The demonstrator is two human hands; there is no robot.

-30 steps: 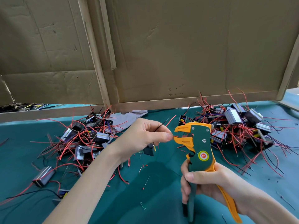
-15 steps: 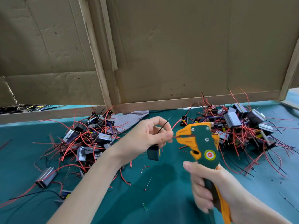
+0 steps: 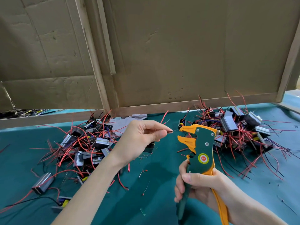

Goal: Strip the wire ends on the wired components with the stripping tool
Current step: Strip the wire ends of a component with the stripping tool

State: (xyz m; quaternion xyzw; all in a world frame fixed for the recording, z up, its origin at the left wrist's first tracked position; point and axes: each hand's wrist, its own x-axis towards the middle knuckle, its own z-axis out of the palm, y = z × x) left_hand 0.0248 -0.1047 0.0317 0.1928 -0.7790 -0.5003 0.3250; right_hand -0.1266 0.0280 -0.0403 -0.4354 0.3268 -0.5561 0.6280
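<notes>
Green-and-orange stripping tool [image 3: 203, 146] gripped in your right hand [image 3: 199, 187], fingers wrapped round both handles.
Your left hand [image 3: 139, 140] pinches a thin wire end [image 3: 169, 131], tip just short of the tool's open jaws; its black component [image 3: 149, 148] hangs below. Piles of red-wired components [image 3: 90, 143] flank you on the teal mat [image 3: 162, 200].
</notes>
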